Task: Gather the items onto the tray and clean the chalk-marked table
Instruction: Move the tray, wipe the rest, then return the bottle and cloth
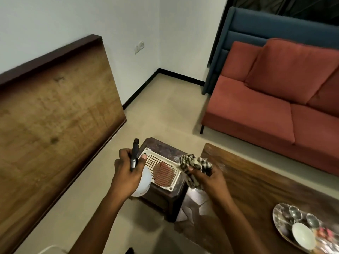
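My left hand (126,168) grips a white spray bottle (142,182) by its black trigger head (134,154), held above the floor beside a small dark stool (163,200). My right hand (207,177) clutches a bunched black-and-cream checked cloth (195,165). On the stool lies a cream lattice tray (161,168) with a round reddish pad (163,174) on it. The long wooden table (256,184) stretches to the right, with white chalk smears (197,198) near its left end. A steel plate (280,215) with small steel bowls and a white bowl (303,236) sits at the table's near right.
A red sofa (266,99) stands beyond the table, with a blue padded panel (256,28) behind it. A large wooden board (55,116) leans against the left wall. Beige floor (165,110) lies between them.
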The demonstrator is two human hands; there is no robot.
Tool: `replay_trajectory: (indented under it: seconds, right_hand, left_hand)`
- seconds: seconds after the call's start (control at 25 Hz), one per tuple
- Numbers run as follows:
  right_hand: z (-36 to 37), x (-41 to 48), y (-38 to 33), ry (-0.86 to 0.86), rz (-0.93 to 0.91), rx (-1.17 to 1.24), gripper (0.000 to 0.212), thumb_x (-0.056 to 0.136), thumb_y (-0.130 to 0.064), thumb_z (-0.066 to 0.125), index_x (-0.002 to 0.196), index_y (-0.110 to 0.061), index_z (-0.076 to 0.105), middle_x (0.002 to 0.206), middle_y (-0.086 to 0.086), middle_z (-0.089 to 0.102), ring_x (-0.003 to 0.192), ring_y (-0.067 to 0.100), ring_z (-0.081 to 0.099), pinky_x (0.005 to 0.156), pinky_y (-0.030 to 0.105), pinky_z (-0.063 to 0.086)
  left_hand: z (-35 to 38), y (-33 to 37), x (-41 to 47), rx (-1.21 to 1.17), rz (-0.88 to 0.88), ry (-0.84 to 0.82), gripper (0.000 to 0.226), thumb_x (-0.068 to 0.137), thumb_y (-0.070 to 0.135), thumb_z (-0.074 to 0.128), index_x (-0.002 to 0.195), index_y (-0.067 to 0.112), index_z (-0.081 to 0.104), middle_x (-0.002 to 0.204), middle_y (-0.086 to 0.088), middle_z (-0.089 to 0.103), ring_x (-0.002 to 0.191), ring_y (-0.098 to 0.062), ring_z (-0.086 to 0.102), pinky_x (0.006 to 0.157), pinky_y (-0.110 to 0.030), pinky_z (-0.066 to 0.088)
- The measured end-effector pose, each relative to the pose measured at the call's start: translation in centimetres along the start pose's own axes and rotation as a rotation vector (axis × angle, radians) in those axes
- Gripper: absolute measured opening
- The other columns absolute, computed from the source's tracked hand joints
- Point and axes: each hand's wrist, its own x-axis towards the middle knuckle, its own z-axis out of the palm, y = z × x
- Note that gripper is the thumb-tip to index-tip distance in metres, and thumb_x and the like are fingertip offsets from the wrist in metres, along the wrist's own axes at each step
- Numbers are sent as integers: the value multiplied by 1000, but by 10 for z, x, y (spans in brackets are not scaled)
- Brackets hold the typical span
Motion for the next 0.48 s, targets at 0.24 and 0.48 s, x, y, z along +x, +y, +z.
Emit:
replay_trajectory:
  seconds: [0.24,0.48]
  right_hand:
    - [38,22,14,232,-16,-18,27,89,-7,82,110,-21,73,104,2,83,98,25,80,90,49,64]
    - [52,72,58,221,353,286,33,90,-8,80,121,-4,68,108,18,82,103,41,78,95,59,62]
  left_hand:
    - [-30,-30,71,172,146,-123,30,103,46,66,113,20,56,111,-2,58,91,-14,62,81,-34,47]
    - [-2,-62,135,165,121,-88,24,101,37,72,112,17,65,112,-3,64,98,-23,65,82,-34,49]
